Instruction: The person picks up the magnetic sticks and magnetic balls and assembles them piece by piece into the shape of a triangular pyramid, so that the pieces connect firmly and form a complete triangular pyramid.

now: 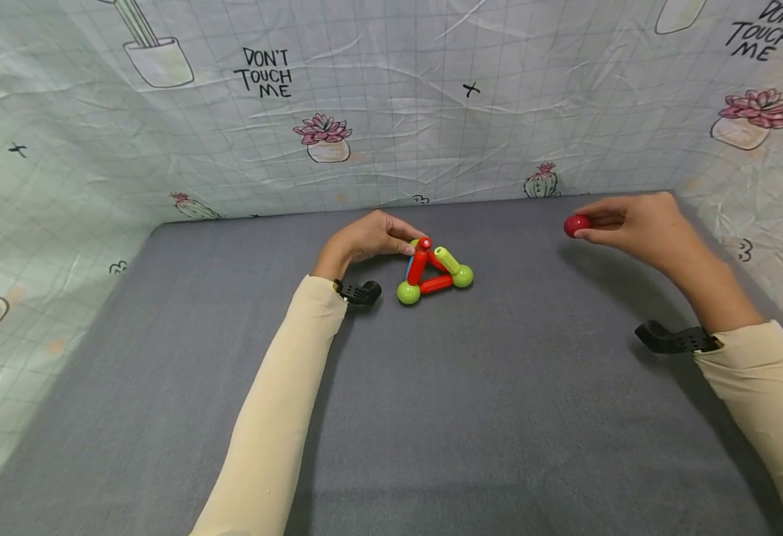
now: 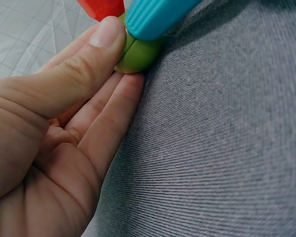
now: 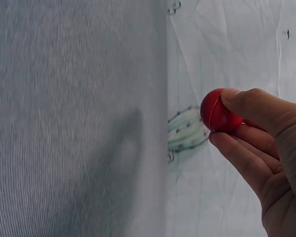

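Observation:
My left hand [image 1: 368, 240] pinches a green ball [image 2: 140, 55] at the far corner of a small frame of magnetic-looking rods and balls on the table. Two more green balls, a left one [image 1: 408, 292] and a right one [image 1: 462, 276], form its near corners. A red rod [image 1: 437, 284] joins these two; other red rods and a yellow-green rod [image 1: 446, 260] slant upward. The blue rod [image 2: 160, 17] meets the pinched ball. Off to the right, my right hand [image 1: 653, 227] holds a red ball [image 3: 217, 111] between thumb and fingertips, above the table.
A grey cloth [image 1: 391, 417] covers the table. Pale sheeting [image 1: 391, 97] printed with potted plants hangs behind the far edge and along both sides. Each wrist wears a black strap, the left one [image 1: 361, 292] close to the frame.

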`<state>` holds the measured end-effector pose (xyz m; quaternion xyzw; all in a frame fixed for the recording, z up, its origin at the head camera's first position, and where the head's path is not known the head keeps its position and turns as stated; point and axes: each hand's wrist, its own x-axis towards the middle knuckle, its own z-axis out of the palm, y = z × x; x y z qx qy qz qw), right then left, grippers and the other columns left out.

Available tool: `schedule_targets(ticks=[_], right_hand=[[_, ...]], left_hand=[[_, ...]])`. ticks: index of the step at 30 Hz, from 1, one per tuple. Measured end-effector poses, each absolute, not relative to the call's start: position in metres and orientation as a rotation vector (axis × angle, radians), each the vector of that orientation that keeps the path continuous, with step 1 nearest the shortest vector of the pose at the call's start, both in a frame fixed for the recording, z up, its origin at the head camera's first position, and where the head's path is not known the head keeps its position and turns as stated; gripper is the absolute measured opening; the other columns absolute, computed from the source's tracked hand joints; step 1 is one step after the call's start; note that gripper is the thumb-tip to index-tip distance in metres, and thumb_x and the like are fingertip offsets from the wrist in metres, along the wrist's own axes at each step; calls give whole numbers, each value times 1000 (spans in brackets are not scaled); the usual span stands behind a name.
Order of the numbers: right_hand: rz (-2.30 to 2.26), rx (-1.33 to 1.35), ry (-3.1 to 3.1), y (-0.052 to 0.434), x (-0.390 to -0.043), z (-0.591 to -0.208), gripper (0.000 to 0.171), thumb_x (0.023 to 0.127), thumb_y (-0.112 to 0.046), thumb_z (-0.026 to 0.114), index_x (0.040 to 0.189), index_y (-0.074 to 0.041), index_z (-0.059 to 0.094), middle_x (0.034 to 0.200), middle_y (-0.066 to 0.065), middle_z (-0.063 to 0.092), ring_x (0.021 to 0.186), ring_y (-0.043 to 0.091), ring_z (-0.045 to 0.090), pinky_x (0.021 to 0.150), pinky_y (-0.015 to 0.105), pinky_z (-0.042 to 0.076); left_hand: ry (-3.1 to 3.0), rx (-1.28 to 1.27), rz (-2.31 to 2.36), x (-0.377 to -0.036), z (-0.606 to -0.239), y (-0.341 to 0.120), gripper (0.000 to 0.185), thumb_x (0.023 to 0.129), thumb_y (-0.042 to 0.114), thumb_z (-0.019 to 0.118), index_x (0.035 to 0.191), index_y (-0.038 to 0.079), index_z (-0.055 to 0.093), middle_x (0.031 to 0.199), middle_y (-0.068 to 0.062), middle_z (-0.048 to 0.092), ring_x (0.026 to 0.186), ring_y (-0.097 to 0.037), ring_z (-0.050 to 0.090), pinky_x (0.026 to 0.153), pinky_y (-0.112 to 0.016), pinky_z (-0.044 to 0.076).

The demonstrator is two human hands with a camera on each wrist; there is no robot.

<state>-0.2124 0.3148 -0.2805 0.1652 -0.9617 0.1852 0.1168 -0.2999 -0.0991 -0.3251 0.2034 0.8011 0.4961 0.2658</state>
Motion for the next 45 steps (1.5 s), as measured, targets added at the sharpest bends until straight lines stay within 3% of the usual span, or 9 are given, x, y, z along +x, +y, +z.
schedule_targets(ticks=[5,8,12,20,25,40,45], right_hand=[[492,537,-2819,301,-209,-277,31,87,-28,82,113,-11,78,96,8,79,84,20,74,62,15,41],[512,573,-2803,293,-207,-276,29,87,-25,83,112,-10,78,95,8,79,85,26,75,61,15,43],[563,606,-2797,284,-205,-274,29,87,-22,83,113,-9,78,96,10,78,86,27,76,60,13,44],[578,658,-2846,268,-201,-270,29,87,-18,82,115,-9,77,100,10,78,91,27,75,64,20,50],[551,725,-2826,259,-200,-268,28,87,-17,82,115,-10,78,101,9,78,89,24,75,65,25,53],[563,858,-2797,224,-201,-260,30,84,-14,85,113,-11,79,98,4,78,78,14,69,66,25,55],[579,925,-2774,213,-204,-259,31,84,-14,84,115,-10,78,99,4,78,77,13,70,67,31,58]], left_hand=[[2156,529,1350,-300,-326,-100,36,93,3,72,129,3,70,128,-10,70,115,-14,62,94,-26,53],[2147,531,1358,-300,-327,-100,36,93,3,72,130,2,69,128,-11,70,114,-14,63,95,-27,53],[2144,525,1358,-300,-327,-100,37,93,3,71,130,2,69,129,-11,69,114,-14,63,94,-26,53],[2107,495,1384,-300,-327,-99,37,94,1,70,131,1,68,129,-12,69,114,-14,63,95,-27,53],[2105,485,1387,-300,-327,-99,37,94,0,70,131,1,68,129,-12,69,114,-15,63,96,-28,53],[2111,499,1384,-301,-328,-99,37,93,1,71,130,2,69,126,-10,71,112,-14,64,93,-26,53],[2111,509,1391,-300,-328,-100,37,93,2,71,130,1,69,125,-10,71,113,-15,63,93,-26,53]])
